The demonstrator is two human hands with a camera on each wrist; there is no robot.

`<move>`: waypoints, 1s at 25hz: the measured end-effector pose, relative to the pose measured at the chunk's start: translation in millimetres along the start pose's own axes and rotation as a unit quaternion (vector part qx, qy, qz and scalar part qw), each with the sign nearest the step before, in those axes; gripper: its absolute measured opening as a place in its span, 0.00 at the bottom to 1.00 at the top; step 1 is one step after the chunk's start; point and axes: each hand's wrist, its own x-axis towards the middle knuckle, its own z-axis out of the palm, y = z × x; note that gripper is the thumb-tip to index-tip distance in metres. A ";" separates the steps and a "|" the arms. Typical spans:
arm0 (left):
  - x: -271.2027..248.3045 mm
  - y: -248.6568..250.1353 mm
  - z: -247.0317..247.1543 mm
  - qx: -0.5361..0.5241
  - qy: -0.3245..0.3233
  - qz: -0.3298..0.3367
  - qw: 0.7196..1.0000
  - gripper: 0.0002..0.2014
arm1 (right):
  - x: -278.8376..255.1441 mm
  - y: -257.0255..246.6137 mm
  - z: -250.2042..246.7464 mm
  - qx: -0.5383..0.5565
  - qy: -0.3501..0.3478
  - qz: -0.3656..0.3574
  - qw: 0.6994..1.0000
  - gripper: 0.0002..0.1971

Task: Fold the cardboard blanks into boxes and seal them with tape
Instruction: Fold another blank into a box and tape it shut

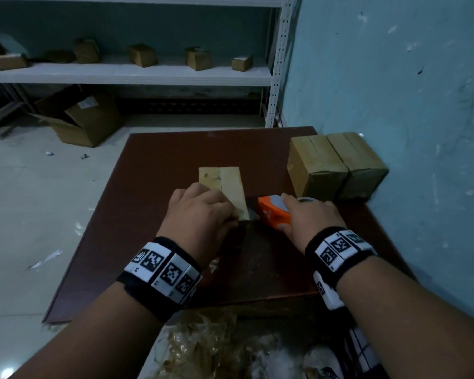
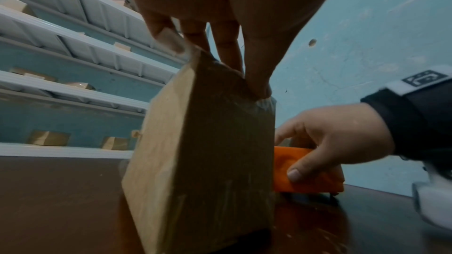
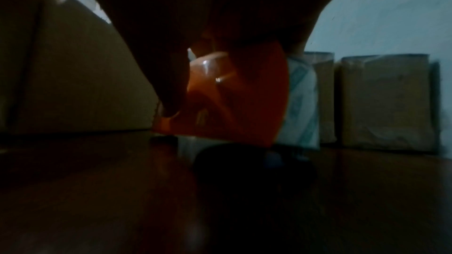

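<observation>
A small folded cardboard box (image 1: 225, 184) stands on the dark brown table (image 1: 162, 160). My left hand (image 1: 203, 212) rests on the box's near top edge, fingers (image 2: 225, 45) pressing down on the box (image 2: 195, 152) and the clear tape there. My right hand (image 1: 309, 214) grips an orange tape dispenser (image 1: 271, 212) that sits on the table just right of the box. The left wrist view shows the right thumb and fingers curled round the dispenser (image 2: 315, 179). The right wrist view is dark; the orange dispenser (image 3: 232, 94) shows beside the box (image 3: 85, 84).
Two finished taped boxes (image 1: 337, 165) stand at the table's back right against the blue wall. White shelving (image 1: 126, 72) behind holds several small boxes. A large open carton (image 1: 80, 119) lies on the floor. Crumpled tape and wrapping (image 1: 216, 348) pile near the table's front edge.
</observation>
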 end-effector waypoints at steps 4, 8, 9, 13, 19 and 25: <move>-7.4 9.1 -4.6 -0.031 -0.020 0.002 0.999 0.13 | -21.7 2.9 -16.7 0.124 0.164 -0.015 0.979 0.28; -15.4 16.6 0.9 -0.047 -0.007 0.032 0.998 0.13 | -55.6 -17.9 -13.4 0.558 0.023 -0.040 0.828 0.21; -17.3 16.7 3.1 -0.050 0.001 0.038 0.998 0.12 | -60.9 -22.7 -3.9 0.575 0.003 -0.049 0.817 0.20; -17.6 10.9 10.6 -0.084 0.016 0.039 0.996 0.11 | -60.4 -24.8 18.4 0.530 0.089 -0.065 0.841 0.08; -19.0 10.5 12.3 -0.139 0.066 -0.019 0.988 0.19 | -45.9 -26.2 22.0 0.580 0.094 -0.059 0.807 0.08; -13.7 11.2 25.7 -0.330 0.055 -0.265 0.904 0.38 | -30.7 -31.6 34.2 0.615 0.068 -0.060 0.783 0.11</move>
